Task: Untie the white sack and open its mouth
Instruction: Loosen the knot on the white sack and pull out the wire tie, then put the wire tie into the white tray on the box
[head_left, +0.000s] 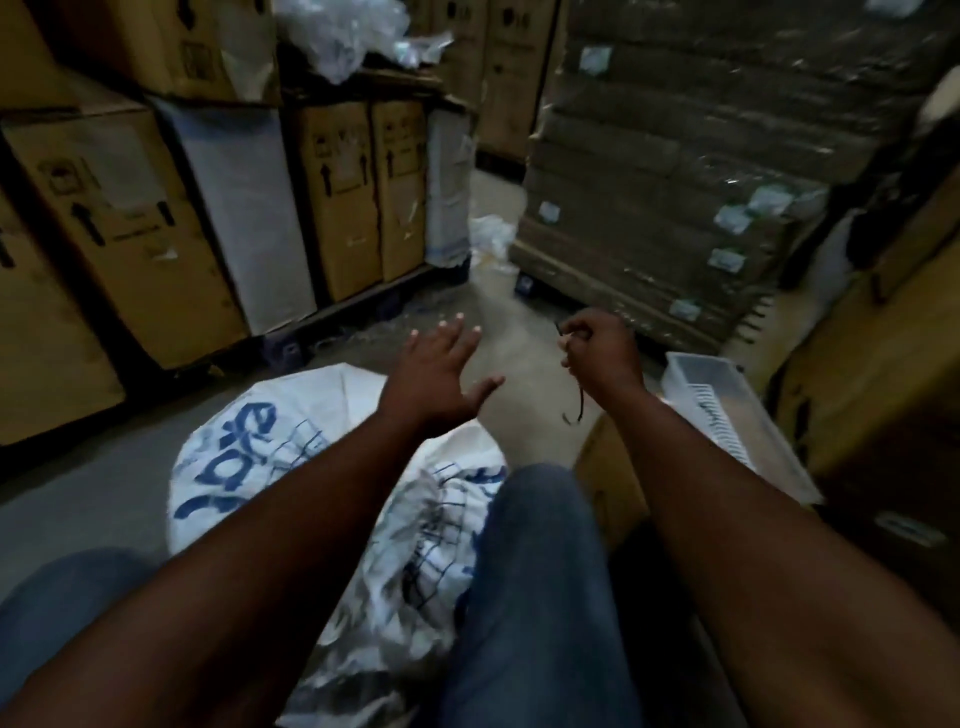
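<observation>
1. White sack (270, 447) lies on the floor between the person's knees, under the left forearm.
2. Right hand (597, 353) is closed around a thin dark tie (577, 400), lifted clear of the sack.
3. Left hand (441, 374) hovers spread and empty; best drop the tie aside, then part the mouth with both hands.
4. Crinkled woven fabric, blue-printed; the mouth is hidden, so its state cannot be told.

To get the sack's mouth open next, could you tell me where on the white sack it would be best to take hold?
Probably the crumpled, gathered fabric of the white sack near the knee, from above with the open left hand. The folds there give something to pinch; the far end is rounded and taut. The right hand holds a dark tie.
</observation>
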